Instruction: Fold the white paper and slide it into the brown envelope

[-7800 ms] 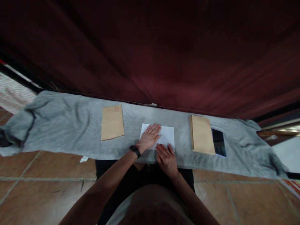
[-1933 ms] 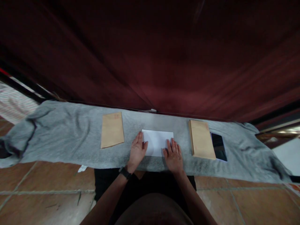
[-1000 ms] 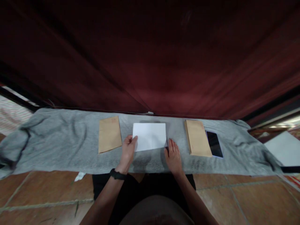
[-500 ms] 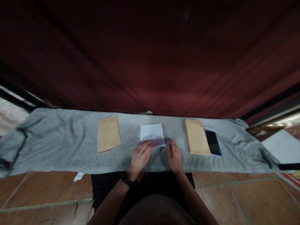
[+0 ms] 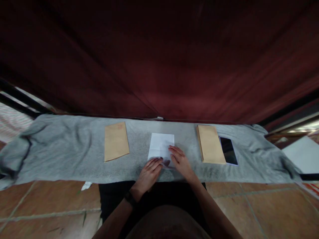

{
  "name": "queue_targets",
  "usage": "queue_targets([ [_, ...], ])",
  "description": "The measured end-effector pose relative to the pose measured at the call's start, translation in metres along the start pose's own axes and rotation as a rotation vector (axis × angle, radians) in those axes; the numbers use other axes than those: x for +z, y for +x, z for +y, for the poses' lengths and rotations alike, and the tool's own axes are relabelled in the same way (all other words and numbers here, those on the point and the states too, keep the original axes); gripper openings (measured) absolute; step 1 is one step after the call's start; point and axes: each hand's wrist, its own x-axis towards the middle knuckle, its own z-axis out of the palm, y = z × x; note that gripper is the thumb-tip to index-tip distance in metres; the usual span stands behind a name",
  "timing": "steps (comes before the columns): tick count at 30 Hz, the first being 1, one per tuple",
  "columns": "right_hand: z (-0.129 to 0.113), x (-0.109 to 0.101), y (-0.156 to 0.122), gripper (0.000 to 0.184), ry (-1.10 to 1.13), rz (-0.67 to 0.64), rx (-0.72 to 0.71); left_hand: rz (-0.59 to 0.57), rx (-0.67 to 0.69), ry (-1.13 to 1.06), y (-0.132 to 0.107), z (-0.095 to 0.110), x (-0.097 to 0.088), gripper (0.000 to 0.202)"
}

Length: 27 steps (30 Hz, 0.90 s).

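A folded white sheet of paper (image 5: 160, 146) lies on the grey cloth (image 5: 62, 149) straight in front of me. My left hand (image 5: 149, 172) rests at the sheet's near left corner, fingers stretched flat toward it. My right hand (image 5: 180, 161) lies flat over the sheet's near right part, fingers extended and pressing it down. Neither hand grips anything. A black band sits on my left wrist.
A brown envelope (image 5: 116, 141) lies left of the sheet. A stack of brown envelopes (image 5: 210, 144) lies to the right, with a dark phone (image 5: 228, 150) beside it. A dark red curtain (image 5: 159, 66) hangs behind the cloth. Brown floor tiles (image 5: 45, 205) lie around me.
My left hand lifted the sheet's left edge and folded it over, so the sheet is now narrower. Both hands have come down flat on its near edge.
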Motion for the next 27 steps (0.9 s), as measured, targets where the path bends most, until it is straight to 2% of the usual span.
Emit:
queue_targets([
  [4,-0.015,0.012,0.024,0.042,-0.109,-0.234,-0.217,0.008,0.015,-0.030,-0.001,-0.003,0.001,0.029],
  [8,-0.019,0.033,0.045,0.040,-0.227,-0.342,-0.335,0.009,-0.003,-0.041,-0.001,-0.004,0.004,0.034],
  [15,-0.001,0.050,0.071,0.043,-0.340,-0.323,-0.341,0.000,-0.003,-0.063,0.000,-0.006,0.006,0.039],
  [27,0.028,0.048,0.098,0.048,-0.446,-0.288,-0.216,-0.021,-0.018,-0.075,0.000,-0.007,0.006,0.037],
])
